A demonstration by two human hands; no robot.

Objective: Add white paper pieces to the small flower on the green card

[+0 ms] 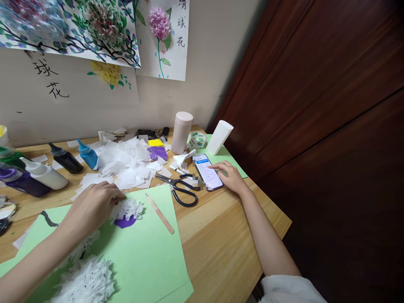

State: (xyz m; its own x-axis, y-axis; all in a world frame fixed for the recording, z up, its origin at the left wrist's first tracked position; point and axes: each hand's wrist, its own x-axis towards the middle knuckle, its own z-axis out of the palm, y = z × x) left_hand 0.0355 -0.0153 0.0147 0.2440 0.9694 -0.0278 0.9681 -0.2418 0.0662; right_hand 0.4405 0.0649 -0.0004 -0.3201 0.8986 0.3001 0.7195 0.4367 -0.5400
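Note:
My left hand (97, 204) is over the green paper sheet (154, 248), its fingers closed and pointing down at the edge of a small ruffled white paper flower (128, 209). Whatever its fingertips may hold is hidden. That flower sits on a purple patch (125, 221). Below my forearm lies a larger ruffled white paper flower (88, 280), with another one partly covered by the arm. My right hand (232, 174) has its fingers stretched out, a fingertip touching the lit screen of a phone (208, 172) on the table.
Black-handled scissors (179, 189) lie left of the phone, and a wooden stick (160, 214) on the green sheet. White paper pieces (126, 158) are heaped behind, beside a blue bottle (88, 155) and a black bottle (66, 159). A pale tumbler (182, 132) and tape roll (198, 139) stand near the wall.

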